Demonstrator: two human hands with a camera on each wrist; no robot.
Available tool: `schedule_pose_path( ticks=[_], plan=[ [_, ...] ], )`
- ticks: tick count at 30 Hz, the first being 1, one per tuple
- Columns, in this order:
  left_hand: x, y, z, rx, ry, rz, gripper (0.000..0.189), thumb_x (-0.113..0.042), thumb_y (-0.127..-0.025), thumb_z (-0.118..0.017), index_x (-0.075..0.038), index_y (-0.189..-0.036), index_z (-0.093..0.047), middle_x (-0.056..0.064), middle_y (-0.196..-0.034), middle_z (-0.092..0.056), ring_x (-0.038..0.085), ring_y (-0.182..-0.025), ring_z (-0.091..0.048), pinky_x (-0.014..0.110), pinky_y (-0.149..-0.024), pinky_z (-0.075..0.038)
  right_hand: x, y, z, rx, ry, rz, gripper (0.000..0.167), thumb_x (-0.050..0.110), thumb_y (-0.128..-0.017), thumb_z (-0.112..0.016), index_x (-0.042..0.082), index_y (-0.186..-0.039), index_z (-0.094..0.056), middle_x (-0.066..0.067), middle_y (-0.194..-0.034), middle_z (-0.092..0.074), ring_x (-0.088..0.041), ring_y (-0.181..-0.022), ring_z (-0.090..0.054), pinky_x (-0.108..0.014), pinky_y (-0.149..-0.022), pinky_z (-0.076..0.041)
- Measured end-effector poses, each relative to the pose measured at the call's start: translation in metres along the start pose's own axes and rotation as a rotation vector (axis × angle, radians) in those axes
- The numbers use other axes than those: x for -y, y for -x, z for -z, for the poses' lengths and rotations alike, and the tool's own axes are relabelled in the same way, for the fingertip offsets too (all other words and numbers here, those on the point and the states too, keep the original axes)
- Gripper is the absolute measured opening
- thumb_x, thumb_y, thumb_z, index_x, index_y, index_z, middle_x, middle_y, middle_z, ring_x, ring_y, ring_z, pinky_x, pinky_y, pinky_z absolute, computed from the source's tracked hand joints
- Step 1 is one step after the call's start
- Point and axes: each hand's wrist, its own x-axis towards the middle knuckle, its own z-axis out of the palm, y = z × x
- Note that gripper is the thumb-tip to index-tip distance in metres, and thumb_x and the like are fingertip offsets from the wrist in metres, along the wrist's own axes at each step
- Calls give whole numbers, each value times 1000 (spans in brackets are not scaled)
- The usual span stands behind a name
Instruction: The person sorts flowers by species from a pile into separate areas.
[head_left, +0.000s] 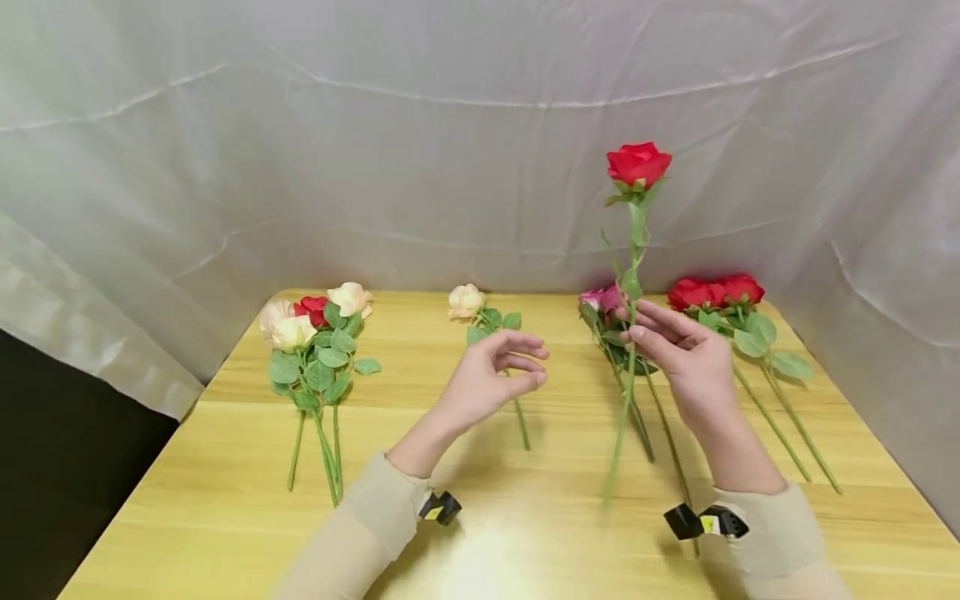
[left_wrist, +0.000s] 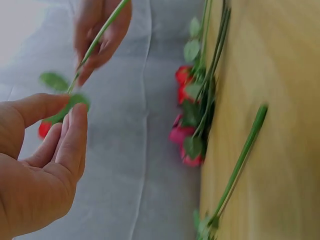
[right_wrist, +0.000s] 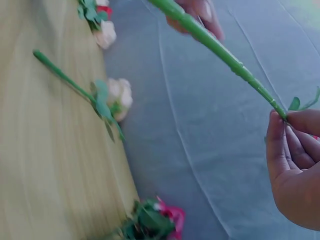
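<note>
My right hand [head_left: 693, 354] pinches the stem of a red rose [head_left: 639, 165] between thumb and fingers. The rose stands upright above the table, bloom at the top, its bare stem [right_wrist: 220, 50] running down below the fingers. My left hand [head_left: 495, 371] is raised to the left of it, fingers loosely bent and nothing between them; in the left wrist view it overlaps the rose's leaves. Under and behind the left hand lies a single cream rose [head_left: 467, 301]. Purple-pink roses [head_left: 600, 298] lie just behind the right hand, partly hidden by it.
On the left of the wooden table [head_left: 225, 483] lies a bunch of cream roses [head_left: 292, 332] with a red rose [head_left: 312, 309] among them. At the right lie red roses [head_left: 738, 289], stems toward the front. A grey cloth [head_left: 450, 183] hangs behind the table.
</note>
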Motion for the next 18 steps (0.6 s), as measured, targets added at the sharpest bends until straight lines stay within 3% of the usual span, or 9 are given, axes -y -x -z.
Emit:
schedule_pose_path(
  ticks=[4,11,18],
  plan=[
    [0,-1,21,-35,-41,-29,41,-1,-92,-77,-4,-132,-64,15,-125,-70,25,-108,-72,34,-90,-63,8,0,24,-17,-13,-13,32,-10,-94,-71,1,-123,-75,-7,-101,-80,-15,-86,-78,-24,-82,-63],
    [4,12,67,-134,-88,17,45,2,-91,-76,-4,-133,-64,19,-129,-68,29,-111,-70,34,-91,-63,17,-1,70,-18,-9,-31,35,-13,-94,-67,1,-126,-74,-7,-107,-80,-15,-88,-78,-24,-82,-63],
    [2,36,127,-254,-188,79,47,-5,-93,-78,-2,-137,-62,18,-130,-68,25,-113,-69,29,-90,-62,32,-15,113,-79,124,-175,32,-2,-94,-74,14,-122,-78,3,-103,-80,-8,-90,-76,-20,-76,-63]
  ],
)
